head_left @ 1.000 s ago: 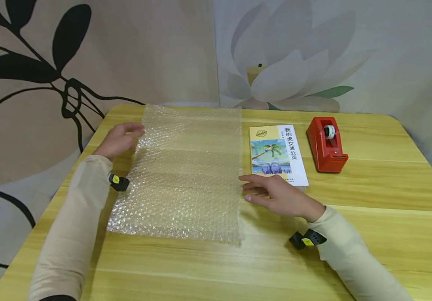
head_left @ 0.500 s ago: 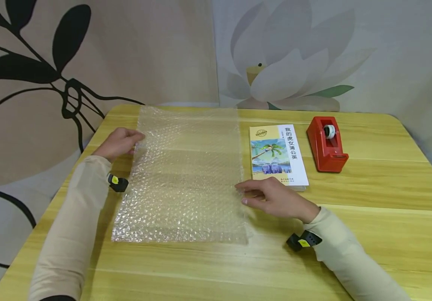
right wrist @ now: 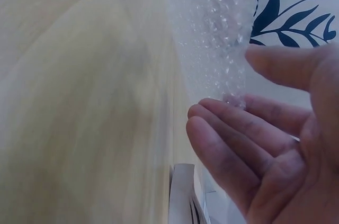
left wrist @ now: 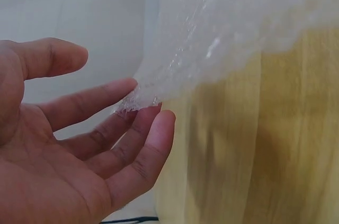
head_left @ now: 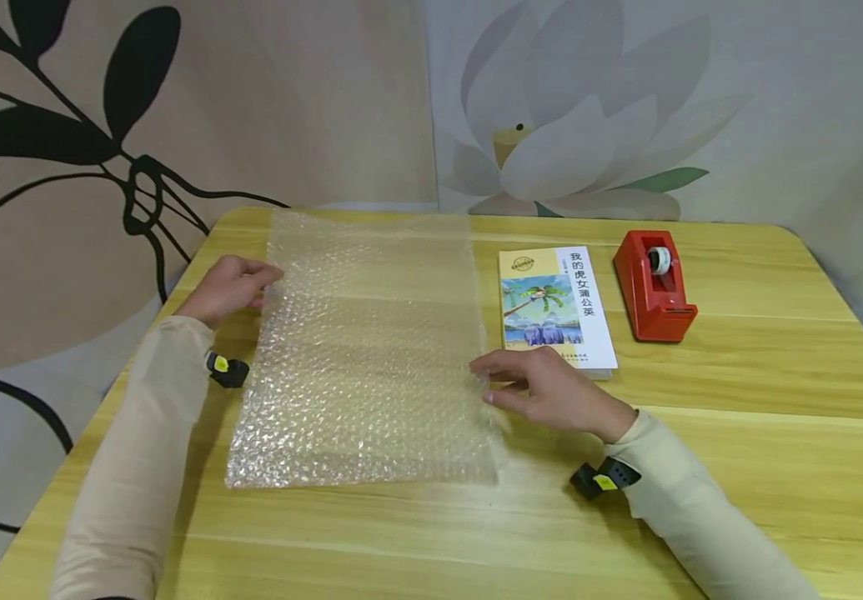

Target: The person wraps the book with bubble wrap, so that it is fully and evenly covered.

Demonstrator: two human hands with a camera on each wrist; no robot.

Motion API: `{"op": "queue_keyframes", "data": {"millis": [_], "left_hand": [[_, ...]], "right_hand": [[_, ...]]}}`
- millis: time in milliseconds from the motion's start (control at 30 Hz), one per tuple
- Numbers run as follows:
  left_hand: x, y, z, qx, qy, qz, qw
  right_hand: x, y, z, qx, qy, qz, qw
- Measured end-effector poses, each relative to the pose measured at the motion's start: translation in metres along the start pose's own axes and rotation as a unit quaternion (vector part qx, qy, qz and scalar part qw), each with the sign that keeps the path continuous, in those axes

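Observation:
A clear sheet of bubble wrap (head_left: 371, 350) lies across the left part of the table. At its left edge is my left hand (head_left: 224, 287); in the left wrist view the edge meets the fingertips (left wrist: 153, 131), with the thumb held apart. My right hand (head_left: 551, 387) touches the sheet's right edge. The right wrist view shows its fingers (right wrist: 243, 128) extended at the bubble wrap (right wrist: 212, 33) and the thumb apart. Just behind this hand lies a paperback book (head_left: 544, 308) with a palm tree on its cover, its near left corner covered by the hand.
To the right of the book stands a red tape dispenser (head_left: 654, 287) holding a small roll of tape. Wood-grain table (head_left: 761, 358) surface extends in front and to the right. A wall (head_left: 311, 100) with leaf and flower pictures rises behind the far edge.
The bubble wrap has shifted: its far end went left, while its near edge came closer and slightly right. My right hand moved a little left onto the edge; the left hand shifted slightly.

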State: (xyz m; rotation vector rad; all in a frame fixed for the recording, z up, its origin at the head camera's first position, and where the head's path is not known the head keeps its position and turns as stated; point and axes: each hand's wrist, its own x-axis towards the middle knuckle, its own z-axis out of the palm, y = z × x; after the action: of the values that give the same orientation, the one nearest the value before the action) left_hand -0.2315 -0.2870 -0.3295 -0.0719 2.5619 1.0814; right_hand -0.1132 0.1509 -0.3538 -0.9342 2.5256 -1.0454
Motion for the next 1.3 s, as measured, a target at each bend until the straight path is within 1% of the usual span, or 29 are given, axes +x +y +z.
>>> {"op": "queue_keyframes", "data": {"millis": [300,567,700,933,1167,1300], "left_hand": [[-0.011,-0.015,-0.002,0.005,0.017,-0.012,0.9998],[-0.025,-0.028,-0.004,0.007,0.024,-0.025,0.9994],[-0.031,-0.031,-0.007,0.018,0.02,-0.023,0.9994],[-0.04,-0.034,-0.012,0.04,0.02,-0.005,0.999],[-0.044,-0.038,-0.014,0.056,0.03,-0.006,0.998],[-0.046,-0.038,-0.014,0.067,0.028,-0.003,0.9974]], "right_hand": [[0.006,0.0,-0.005,-0.023,-0.002,0.001,1.0],[0.019,0.005,-0.012,-0.049,-0.011,0.001,0.999],[0.026,0.007,-0.016,-0.063,-0.018,0.003,0.998],[0.038,0.008,-0.022,-0.081,-0.025,0.006,0.996],[0.045,0.005,-0.028,-0.107,-0.043,0.015,0.993],[0.049,0.002,-0.031,-0.117,-0.05,0.018,0.992]]}}
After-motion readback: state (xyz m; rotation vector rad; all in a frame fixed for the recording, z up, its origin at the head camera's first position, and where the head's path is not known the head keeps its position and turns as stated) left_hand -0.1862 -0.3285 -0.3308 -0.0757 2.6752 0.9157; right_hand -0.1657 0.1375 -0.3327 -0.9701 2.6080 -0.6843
